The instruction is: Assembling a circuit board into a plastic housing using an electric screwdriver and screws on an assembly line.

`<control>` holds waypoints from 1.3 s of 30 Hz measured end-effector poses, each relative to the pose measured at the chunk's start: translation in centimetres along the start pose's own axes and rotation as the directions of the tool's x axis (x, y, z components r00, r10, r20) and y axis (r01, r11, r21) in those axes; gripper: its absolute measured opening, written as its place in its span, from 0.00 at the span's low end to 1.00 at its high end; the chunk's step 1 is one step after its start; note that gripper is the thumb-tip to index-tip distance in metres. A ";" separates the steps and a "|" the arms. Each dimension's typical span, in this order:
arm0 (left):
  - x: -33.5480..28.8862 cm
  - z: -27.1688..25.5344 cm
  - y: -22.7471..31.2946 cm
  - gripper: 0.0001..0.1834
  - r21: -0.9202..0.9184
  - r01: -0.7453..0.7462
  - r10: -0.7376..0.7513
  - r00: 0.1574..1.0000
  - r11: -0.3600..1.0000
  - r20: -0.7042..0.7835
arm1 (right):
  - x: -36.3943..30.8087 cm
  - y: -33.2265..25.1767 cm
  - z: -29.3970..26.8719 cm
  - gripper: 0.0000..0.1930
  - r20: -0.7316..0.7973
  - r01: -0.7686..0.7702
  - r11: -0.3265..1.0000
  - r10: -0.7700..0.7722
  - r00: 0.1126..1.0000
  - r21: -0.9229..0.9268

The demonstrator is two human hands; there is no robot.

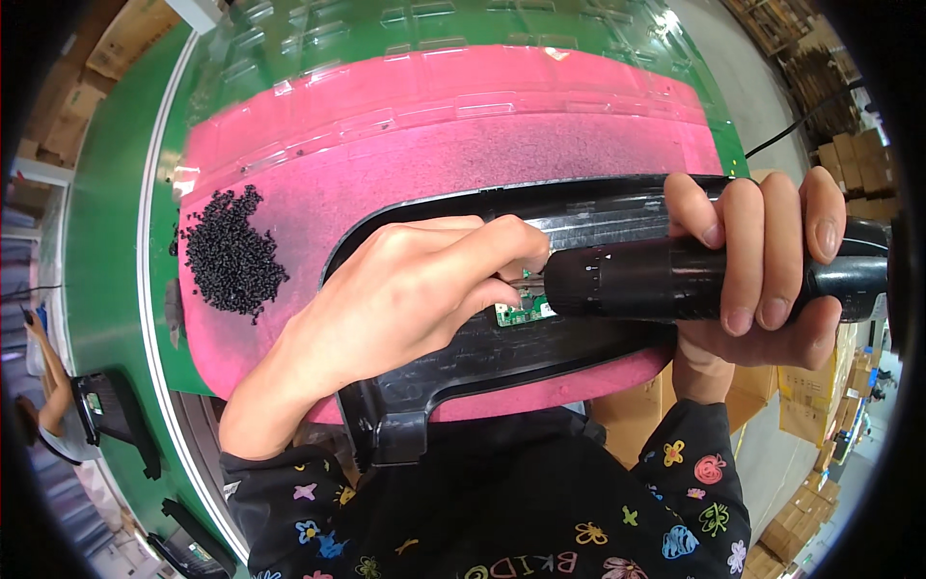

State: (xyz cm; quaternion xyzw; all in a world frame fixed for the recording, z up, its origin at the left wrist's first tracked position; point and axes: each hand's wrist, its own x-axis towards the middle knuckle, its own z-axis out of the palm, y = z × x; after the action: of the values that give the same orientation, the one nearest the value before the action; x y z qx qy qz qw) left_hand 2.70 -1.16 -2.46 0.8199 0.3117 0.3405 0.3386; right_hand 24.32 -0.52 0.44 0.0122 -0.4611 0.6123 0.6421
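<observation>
My right hand (762, 261) is wrapped round a black electric screwdriver (627, 282), which points left over a long black plastic housing (473, 362). My left hand (415, 280) is closed in a pinch at the metal bit (526, 283); whatever sits between the fingertips is too small and covered to make out. Under the bit, a green circuit board (521, 314) lies inside the housing, partly hidden by my fingers and the tool. The housing rests on a pink mat (405, 154), its near edge close to my body.
Left of the housing, a heap of small black screws (231, 253) lies on the mat. Clear plastic sheeting (463, 101) covers the mat's far part. A co-worker's arm (58, 376) and another black housing (121, 420) are at far left. Cardboard boxes (810, 405) stand at right.
</observation>
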 end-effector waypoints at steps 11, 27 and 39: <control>0.1 0.4 0.2 0.13 0.020 0.070 -0.069 0.997 0.997 -0.023 | -0.3 0.4 0.1 0.18 0.014 0.040 0.997 -0.039 0.999 -0.067; -0.7 0.0 -0.4 0.08 0.212 0.070 -0.081 0.996 0.975 0.042 | -0.4 0.0 -0.3 0.17 0.028 -0.046 0.991 0.050 0.998 -0.123; -1.4 0.1 -1.1 0.07 0.270 0.125 -0.116 0.992 0.955 -0.049 | -0.7 0.7 1.3 0.16 -0.134 -0.119 0.929 0.076 0.988 -0.351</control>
State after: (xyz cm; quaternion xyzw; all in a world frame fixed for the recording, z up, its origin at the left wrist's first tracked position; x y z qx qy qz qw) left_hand 1.64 -1.62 -3.85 0.8325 0.4105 0.2864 0.2377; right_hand 23.16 -1.64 0.40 -0.1641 -0.5259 0.5492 0.6284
